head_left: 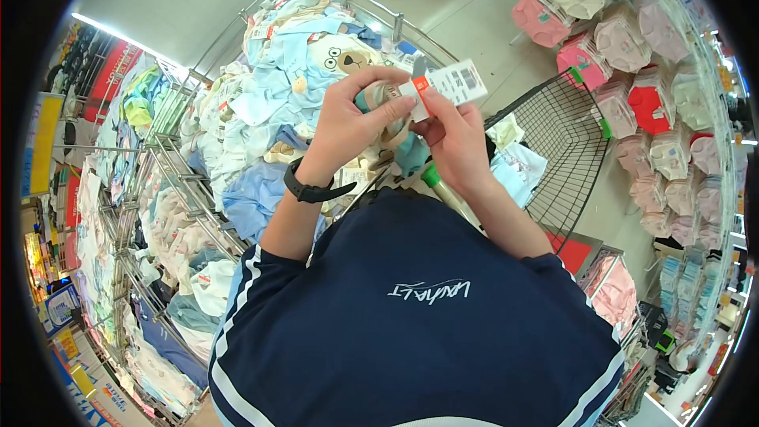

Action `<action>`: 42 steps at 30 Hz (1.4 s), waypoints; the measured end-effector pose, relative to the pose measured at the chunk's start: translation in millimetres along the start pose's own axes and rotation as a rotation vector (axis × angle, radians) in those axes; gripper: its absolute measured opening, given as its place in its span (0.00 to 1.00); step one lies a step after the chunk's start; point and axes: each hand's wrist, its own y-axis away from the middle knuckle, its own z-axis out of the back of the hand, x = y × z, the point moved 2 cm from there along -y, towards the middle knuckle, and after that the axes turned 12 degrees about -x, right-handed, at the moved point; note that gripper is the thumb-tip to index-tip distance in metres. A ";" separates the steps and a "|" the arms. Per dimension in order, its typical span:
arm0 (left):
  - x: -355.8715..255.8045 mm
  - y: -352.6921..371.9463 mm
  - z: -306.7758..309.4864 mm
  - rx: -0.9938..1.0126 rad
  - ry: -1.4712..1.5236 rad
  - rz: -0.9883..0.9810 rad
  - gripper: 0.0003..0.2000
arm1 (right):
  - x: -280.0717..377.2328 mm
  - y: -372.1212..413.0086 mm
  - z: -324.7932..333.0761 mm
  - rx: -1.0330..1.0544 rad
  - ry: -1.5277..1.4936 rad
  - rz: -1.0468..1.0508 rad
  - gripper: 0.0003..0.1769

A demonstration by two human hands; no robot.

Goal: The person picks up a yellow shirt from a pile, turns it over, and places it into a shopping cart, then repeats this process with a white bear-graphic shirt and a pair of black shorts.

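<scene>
My left hand (360, 115), with a black watch (307, 183) on its wrist, is closed around a bunched beige and teal garment (381, 95). Its thumb reaches toward a white and orange price tag (452, 85). Between thumb and fingers, my right hand (457, 138) pinches that tag, which faces up. Teal cloth hangs below the two hands, partly hidden by them. Just beyond my left hand, a bear-face garment (346, 57) lies on a heap of light blue clothes (273, 79).
A metal rail (399, 28) borders the clothing heap. To the right stands a black wire shopping cart (565, 142) with green corners and folded clothes (518, 166) inside. Packaged garments (650, 99) hang on a rack farther right. More clothes bins (170, 229) line the left.
</scene>
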 end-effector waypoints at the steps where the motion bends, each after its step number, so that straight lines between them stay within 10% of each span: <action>1: 0.4 -1.8 2.0 0.016 -0.003 0.021 0.14 | -2.0 3.0 -0.1 0.007 -0.028 0.011 0.13; 42: -3.8 -15.9 13.0 0.012 0.108 0.052 0.09 | -21.7 20.9 17.6 0.172 0.099 0.107 0.26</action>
